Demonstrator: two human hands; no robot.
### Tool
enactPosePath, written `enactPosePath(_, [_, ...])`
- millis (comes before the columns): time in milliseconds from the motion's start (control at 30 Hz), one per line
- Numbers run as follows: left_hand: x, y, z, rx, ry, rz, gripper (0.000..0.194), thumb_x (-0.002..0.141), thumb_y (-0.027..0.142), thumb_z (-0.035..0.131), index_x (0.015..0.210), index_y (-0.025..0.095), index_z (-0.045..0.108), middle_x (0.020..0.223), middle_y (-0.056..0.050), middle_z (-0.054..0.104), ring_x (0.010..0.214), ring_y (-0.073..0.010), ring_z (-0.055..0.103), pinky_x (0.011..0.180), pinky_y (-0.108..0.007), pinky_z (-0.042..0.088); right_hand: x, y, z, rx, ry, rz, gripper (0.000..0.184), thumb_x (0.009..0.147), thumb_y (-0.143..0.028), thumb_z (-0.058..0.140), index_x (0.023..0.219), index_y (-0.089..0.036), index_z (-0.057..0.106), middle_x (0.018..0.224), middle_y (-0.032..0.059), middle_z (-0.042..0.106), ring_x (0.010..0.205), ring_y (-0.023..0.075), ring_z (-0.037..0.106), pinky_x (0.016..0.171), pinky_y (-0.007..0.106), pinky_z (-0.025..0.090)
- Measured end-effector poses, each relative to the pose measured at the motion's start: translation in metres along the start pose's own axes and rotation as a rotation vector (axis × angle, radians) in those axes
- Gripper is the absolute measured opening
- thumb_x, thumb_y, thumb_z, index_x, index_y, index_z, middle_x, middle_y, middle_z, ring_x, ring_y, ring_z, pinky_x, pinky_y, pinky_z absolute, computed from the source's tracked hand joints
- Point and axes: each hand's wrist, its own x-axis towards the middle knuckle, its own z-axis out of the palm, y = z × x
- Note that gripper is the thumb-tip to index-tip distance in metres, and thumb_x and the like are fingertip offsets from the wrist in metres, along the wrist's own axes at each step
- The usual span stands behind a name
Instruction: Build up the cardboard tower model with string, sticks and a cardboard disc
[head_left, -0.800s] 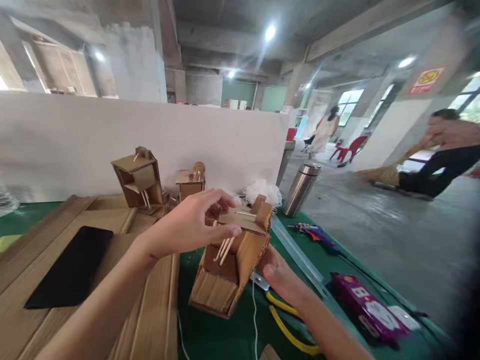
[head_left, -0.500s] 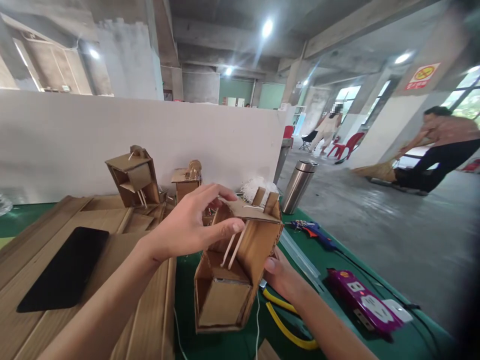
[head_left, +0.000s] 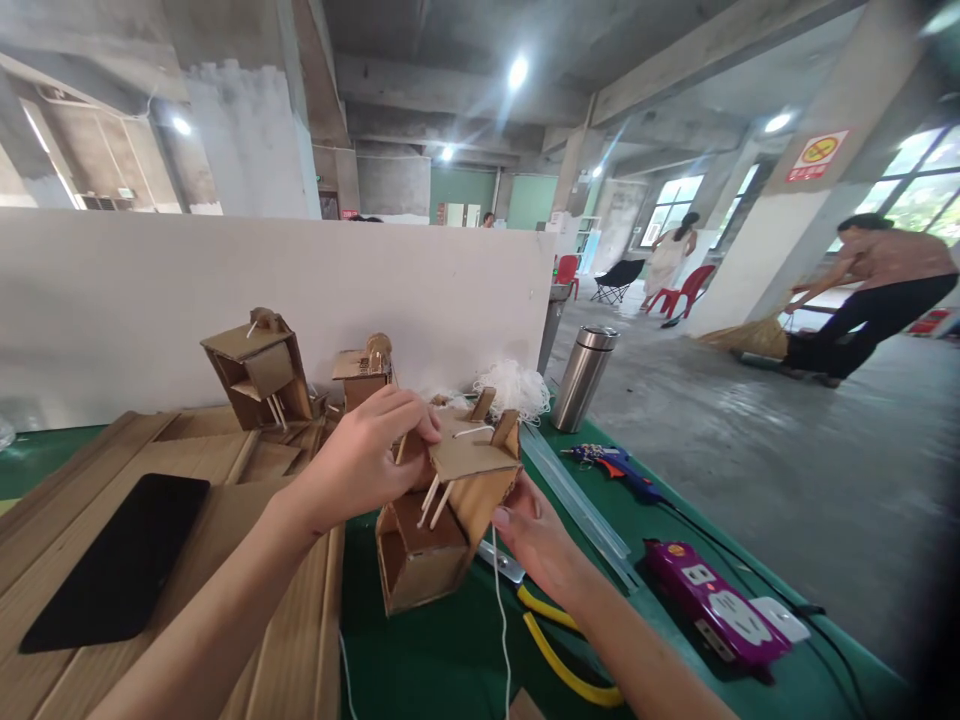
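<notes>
Head view. Left hand (head_left: 375,450) narrow, fingers curled in towards the thumb, tips at the left edge of the top plate of a cardboard model (head_left: 466,495); cannot tell whether they grip it or only touch. Right hand (head_left: 536,530) closed on the model's right side, thumb in sight, other fingers mostly hidden behind the panel.

The model is in front of the wearer, over the green desk (head_left: 420,670), tilted. Lower box open on its left side; pale sticks (head_left: 441,502) run between it and the top plate. Two small cardboard tabs (head_left: 506,430) stand up from the plate, a short white piece lying near them. White cord (head_left: 504,610) hangs down below the right hand; its upper end not clear.

Just under the right wrist: a yellow-handled tool (head_left: 546,606), partly covered. Right of that, clear strips (head_left: 581,505), a blue glue gun (head_left: 622,470), a purple block (head_left: 709,605). Steel flask (head_left: 585,380) upright beyond, beside a tangle of white strands (head_left: 517,392).

Left side: cardboard sheets (head_left: 300,620) bearing a flat black slab (head_left: 120,560). Behind, before a white partition (head_left: 420,280), a taller cardboard piece (head_left: 259,370) and a smaller one (head_left: 364,380). Far right, a person (head_left: 892,260) bends over a broom (head_left: 750,335).
</notes>
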Motion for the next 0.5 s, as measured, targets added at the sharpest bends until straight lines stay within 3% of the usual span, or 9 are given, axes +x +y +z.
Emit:
enactPosePath(133, [-0.006,0.002,0.003,0.049,0.036,0.003,0.022,0.074,0.0,0.055,0.081,0.02,0.053,0.09,-0.003,0.064,0.088,-0.0201,0.057,0.076,-0.032,0.048,0.004,0.001,-0.007,0.02,-0.053,-0.018,0.031,0.067,-0.035,0.086,0.09,-0.025,0.069,0.094,0.003,0.069,0.091,0.0226,0.062,0.083,0.034,0.049])
enactPosePath(267, [-0.018,0.006,0.013,0.133,0.197,0.054,0.02,0.076,0.003,0.055,0.083,0.021,0.051,0.082,-0.002,0.061,0.081,-0.0201,0.056,0.072,-0.033,0.045,0.005,0.005,-0.013,0.041,-0.028,-0.021,0.024,0.069,-0.032,0.087,0.076,-0.021,0.067,0.074,-0.0024,0.06,0.07,0.0133,0.054,0.067,0.023,0.045])
enactPosePath(367, [-0.028,0.011,0.025,0.178,0.329,0.046,0.021,0.079,0.003,0.054,0.089,0.021,0.05,0.091,-0.005,0.06,0.087,-0.0216,0.056,0.077,-0.036,0.043,0.005,0.007,-0.012,0.052,-0.008,-0.012,0.024,0.071,-0.035,0.085,0.073,-0.021,0.066,0.07,-0.0032,0.059,0.066,0.0127,0.055,0.066,0.024,0.046])
enactPosePath(500, [-0.034,0.017,0.036,0.188,0.372,0.05,0.023,0.082,0.004,0.053,0.096,0.021,0.049,0.1,-0.007,0.063,0.094,-0.0224,0.056,0.083,-0.039,0.043,0.004,0.004,-0.012,0.055,0.013,-0.006,0.025,0.075,-0.039,0.082,0.073,-0.021,0.066,0.068,-0.0025,0.06,0.062,0.0137,0.056,0.063,0.027,0.048])
